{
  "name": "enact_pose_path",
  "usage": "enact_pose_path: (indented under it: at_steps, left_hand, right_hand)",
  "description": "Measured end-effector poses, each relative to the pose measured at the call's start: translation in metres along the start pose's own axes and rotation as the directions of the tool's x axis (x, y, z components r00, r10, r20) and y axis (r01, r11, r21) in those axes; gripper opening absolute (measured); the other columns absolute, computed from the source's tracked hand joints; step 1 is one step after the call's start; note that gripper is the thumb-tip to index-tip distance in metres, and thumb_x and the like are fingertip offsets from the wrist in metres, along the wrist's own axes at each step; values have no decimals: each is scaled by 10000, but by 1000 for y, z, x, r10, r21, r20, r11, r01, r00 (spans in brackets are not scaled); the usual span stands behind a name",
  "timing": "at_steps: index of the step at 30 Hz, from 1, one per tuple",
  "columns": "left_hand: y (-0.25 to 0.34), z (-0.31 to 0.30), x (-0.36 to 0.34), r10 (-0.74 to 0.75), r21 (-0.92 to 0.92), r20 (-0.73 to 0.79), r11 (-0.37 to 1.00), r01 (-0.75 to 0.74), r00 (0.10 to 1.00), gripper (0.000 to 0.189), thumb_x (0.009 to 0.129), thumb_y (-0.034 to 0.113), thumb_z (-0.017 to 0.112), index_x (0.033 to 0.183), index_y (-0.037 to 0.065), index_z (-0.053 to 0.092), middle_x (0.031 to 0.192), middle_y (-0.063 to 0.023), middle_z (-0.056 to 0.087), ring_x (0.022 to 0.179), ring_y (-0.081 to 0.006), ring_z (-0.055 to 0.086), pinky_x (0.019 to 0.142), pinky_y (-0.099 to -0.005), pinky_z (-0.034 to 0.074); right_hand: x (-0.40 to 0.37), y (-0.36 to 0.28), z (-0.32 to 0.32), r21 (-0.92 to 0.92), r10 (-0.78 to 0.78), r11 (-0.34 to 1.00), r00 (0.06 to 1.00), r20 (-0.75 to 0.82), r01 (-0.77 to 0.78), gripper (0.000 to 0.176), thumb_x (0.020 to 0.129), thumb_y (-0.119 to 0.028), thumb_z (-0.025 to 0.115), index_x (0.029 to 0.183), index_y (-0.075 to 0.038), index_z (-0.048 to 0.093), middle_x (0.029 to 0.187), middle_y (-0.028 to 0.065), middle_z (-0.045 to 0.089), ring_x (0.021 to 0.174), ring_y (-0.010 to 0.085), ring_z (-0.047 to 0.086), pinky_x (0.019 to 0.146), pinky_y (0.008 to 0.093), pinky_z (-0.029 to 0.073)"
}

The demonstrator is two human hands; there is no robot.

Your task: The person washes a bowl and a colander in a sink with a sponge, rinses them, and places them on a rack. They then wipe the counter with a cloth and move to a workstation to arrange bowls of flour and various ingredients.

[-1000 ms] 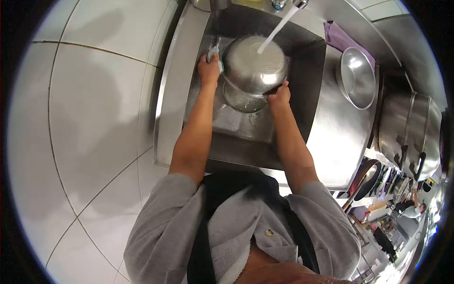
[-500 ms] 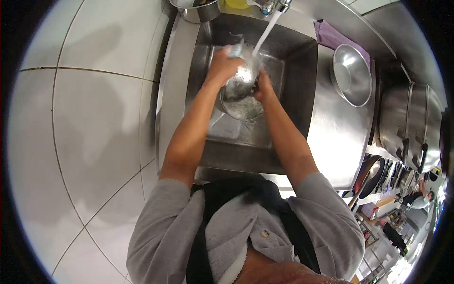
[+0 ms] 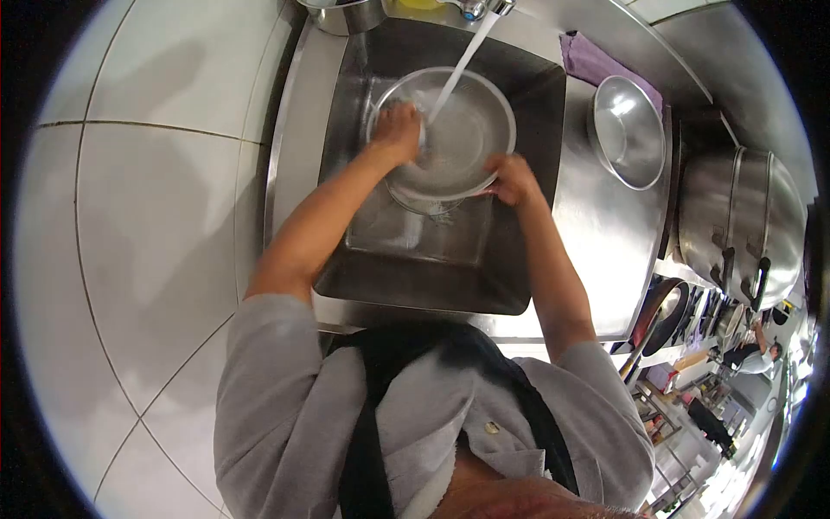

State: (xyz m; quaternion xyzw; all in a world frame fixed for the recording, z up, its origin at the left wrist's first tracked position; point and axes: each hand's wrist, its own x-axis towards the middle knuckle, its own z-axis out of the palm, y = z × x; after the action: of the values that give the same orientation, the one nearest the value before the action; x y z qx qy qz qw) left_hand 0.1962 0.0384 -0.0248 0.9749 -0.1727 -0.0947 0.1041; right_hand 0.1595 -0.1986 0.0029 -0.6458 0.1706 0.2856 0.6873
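Observation:
A round metal bowl (image 3: 474,130) is held over the sink (image 3: 363,285), its open side facing up. My right hand (image 3: 513,179) is closed on the bowl's right rim, thumb on the near edge. Inside the bowl at its left is my left hand (image 3: 398,131), fingers curled and blurred around something pale that is mostly hidden. From the tap (image 3: 501,7) a stream of water (image 3: 458,73) runs into the bowl. Beneath it, another round metal piece (image 3: 419,205) shows partly in the sink.
A metal bowl (image 3: 629,134) leans by a purple cloth (image 3: 605,60) on the right counter. Large pots (image 3: 748,225) stand beyond. A metal container (image 3: 346,16) sits at the sink's back left corner. Another person (image 3: 756,356) is far off right.
The bowl has turned from its tilted, outside-up position to open side up under the stream. My left hand has moved inside it; my right hand has shifted right along the rim.

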Motion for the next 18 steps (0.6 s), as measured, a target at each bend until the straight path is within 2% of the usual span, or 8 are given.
enact_pose_path:
  at_steps: [1, 3, 5, 8, 10, 13, 16, 18]
  left_hand:
    - [-6, 3, 13, -24, -123, -280, 992, -11, 960, 444, 745, 59, 621, 1171, 20, 501, 1185, -215, 430, 997, -411, 498, 899, -456, 408]
    - [16, 11, 37, -241, -471, -505, 882, -31, 829, 450, 753, 84, 628, 1172, 5, 486, 1191, -228, 453, 1044, -399, 493, 905, -461, 407]
    - [57, 24, 45, -226, -639, -461, 755, -145, 858, 448, 722, 116, 657, 1136, 21, 515, 1096, -197, 520, 1046, -364, 500, 913, -452, 397]
    - [62, 18, 18, 318, -540, -237, 743, -396, 918, 400, 720, 114, 658, 1082, 7, 528, 1070, -198, 544, 1032, -361, 515, 889, -445, 413]
    - [34, 3, 30, -31, -391, -161, 920, -35, 986, 369, 724, 119, 655, 1062, 25, 540, 1075, -195, 543, 1043, -358, 513, 887, -446, 420]
    - [35, 32, 67, -250, -678, -387, 730, -90, 887, 344, 759, 97, 624, 1089, 31, 551, 1070, -190, 579, 1074, -364, 514, 913, -453, 416]
    - [68, 27, 44, -12, -594, -510, 728, -342, 860, 341, 776, 83, 610, 1110, 36, 556, 1067, -175, 597, 1057, -364, 533, 914, -455, 423]
    - [66, 9, 27, 172, -508, -294, 805, -307, 940, 343, 774, 77, 608, 1111, 44, 555, 1071, -173, 590, 1035, -367, 542, 903, -457, 430]
  right_hand:
    - [29, 55, -18, -231, -173, 951, 974, 149, 205, 234, 781, -21, 521, 970, 107, 468, 830, 174, 541, 733, 339, 599, 648, 524, 565]
    - [33, 61, -13, -273, -189, 936, 972, 139, 221, 224, 772, -12, 523, 966, 93, 479, 809, 155, 537, 696, 312, 589, 615, 503, 562]
    - [-8, -5, 36, 133, 150, 983, 975, -162, -129, 206, 766, -4, 521, 954, 78, 497, 812, 149, 541, 663, 288, 573, 585, 479, 555]
    - [5, -9, -17, 247, 93, 967, 986, -138, -57, 238, 752, 1, 494, 980, 66, 514, 872, 167, 566, 681, 311, 586, 590, 486, 547]
    - [-12, -25, -16, 222, 41, 975, 985, -168, -2, 348, 741, -2, 505, 1070, 107, 475, 898, 177, 569, 724, 346, 607, 616, 512, 547]
    - [2, 6, 10, 173, 71, 984, 979, -192, -37, 319, 735, 4, 523, 1030, 117, 479, 876, 171, 571, 714, 326, 607, 623, 495, 551]
    - [19, -3, 0, 139, 39, 990, 991, -128, -21, 231, 734, -4, 548, 936, 102, 510, 826, 161, 567, 737, 315, 610, 661, 479, 547]
    - [8, -17, -15, 237, 18, 971, 982, -190, 28, 135, 737, -12, 539, 825, 89, 546, 830, 169, 568, 752, 309, 614, 669, 470, 543]
